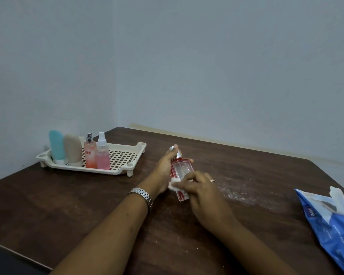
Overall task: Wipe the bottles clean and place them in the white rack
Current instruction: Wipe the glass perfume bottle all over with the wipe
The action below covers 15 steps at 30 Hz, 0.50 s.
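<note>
While wiping step is under way, both forearms (111, 225) reach forward from near edge. Right hand (202, 192) pinches white pad (174, 184) against lower side of clear, red-trimmed bottle (180, 171). Left hand (165, 167), watch (141, 193) at wrist, grips same bottle near silver cap (178, 154), tilting it; base contact with table (246, 175) unclear. Next move, by judgement: finish wipe, carry bottle far left to white rack (125, 155), stand it upright beside four bottles (90, 153) there.

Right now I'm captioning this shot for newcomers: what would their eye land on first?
Mid-table, the left hand holds a clear red-trimmed bottle while the right hand presses a white pad on it. Far left, the white rack carries four upright bottles; a blue packet lies at the right edge.
</note>
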Tool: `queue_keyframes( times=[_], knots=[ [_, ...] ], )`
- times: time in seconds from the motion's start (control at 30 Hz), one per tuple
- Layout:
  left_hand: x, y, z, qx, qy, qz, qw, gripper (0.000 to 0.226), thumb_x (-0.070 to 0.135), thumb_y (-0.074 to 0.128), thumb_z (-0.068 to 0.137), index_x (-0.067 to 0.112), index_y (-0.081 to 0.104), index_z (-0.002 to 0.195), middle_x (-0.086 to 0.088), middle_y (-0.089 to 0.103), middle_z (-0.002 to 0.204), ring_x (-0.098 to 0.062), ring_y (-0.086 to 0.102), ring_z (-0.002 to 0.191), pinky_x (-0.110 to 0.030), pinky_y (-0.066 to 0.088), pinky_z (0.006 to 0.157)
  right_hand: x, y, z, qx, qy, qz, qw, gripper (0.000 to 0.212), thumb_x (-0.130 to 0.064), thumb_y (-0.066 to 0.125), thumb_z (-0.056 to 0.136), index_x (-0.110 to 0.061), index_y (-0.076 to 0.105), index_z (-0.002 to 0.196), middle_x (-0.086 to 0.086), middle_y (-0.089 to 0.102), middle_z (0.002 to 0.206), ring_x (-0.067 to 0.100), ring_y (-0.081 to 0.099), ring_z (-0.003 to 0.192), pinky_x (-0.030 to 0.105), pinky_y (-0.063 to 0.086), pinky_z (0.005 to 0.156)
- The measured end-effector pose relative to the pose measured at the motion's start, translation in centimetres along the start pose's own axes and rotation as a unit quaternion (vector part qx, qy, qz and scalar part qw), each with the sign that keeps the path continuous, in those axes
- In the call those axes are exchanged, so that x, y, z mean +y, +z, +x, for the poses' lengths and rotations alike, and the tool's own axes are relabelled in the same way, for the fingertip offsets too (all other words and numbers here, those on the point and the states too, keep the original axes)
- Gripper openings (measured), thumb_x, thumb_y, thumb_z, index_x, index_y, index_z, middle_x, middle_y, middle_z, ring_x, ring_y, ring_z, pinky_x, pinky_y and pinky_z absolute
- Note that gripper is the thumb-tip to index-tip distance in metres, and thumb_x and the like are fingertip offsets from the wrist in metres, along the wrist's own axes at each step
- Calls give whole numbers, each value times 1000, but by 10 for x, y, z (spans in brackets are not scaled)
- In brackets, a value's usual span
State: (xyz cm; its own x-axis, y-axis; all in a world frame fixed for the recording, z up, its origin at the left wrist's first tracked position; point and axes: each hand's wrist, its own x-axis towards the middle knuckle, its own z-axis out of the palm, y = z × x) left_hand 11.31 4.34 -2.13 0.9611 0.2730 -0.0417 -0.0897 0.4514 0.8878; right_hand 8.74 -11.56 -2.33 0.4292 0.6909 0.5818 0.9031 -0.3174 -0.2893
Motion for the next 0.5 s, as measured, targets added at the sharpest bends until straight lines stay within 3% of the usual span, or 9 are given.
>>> queue_keyframes(
  times=[0.1,0.2,0.33,0.4,0.5],
  knots=[
    [1,2,-2,5,4,7,1000,81,53,54,84,5,31,145,-19,69,84,-27,68,67,-31,56,57,7,-8,-5,-63,9,-16,998,40,-3,50,89,-34,71,104,-14,51,102,6,43,97,23,42,78],
    [0,3,-4,4,11,23,1000,80,54,50,86,1,32,144,-19,69,85,-25,68,67,-29,56,57,18,-20,0,-101,40,45,993,39,3,55,83,-30,76,87,-14,54,91,3,48,90,18,41,76],
    [0,2,-2,6,20,36,999,64,48,44,95,8,28,143,-17,69,91,-27,67,79,-38,55,75,37,-25,2,-38,122,69,989,37,11,57,78,-20,74,68,-16,58,83,-3,55,80,13,46,72],
    [0,3,-2,9,28,38,999,57,44,42,98,12,24,142,-18,67,93,-29,65,83,-43,51,86,44,-23,0,-10,187,78,979,37,8,57,81,-24,69,67,-14,60,85,-3,56,78,12,47,68],
    [0,6,-3,21,29,28,999,56,42,42,98,16,21,143,-19,66,93,-29,64,83,-45,48,91,41,-18,-2,-34,251,60,965,27,-3,59,86,-28,61,75,-13,58,86,0,53,76,8,41,57]
  ],
)
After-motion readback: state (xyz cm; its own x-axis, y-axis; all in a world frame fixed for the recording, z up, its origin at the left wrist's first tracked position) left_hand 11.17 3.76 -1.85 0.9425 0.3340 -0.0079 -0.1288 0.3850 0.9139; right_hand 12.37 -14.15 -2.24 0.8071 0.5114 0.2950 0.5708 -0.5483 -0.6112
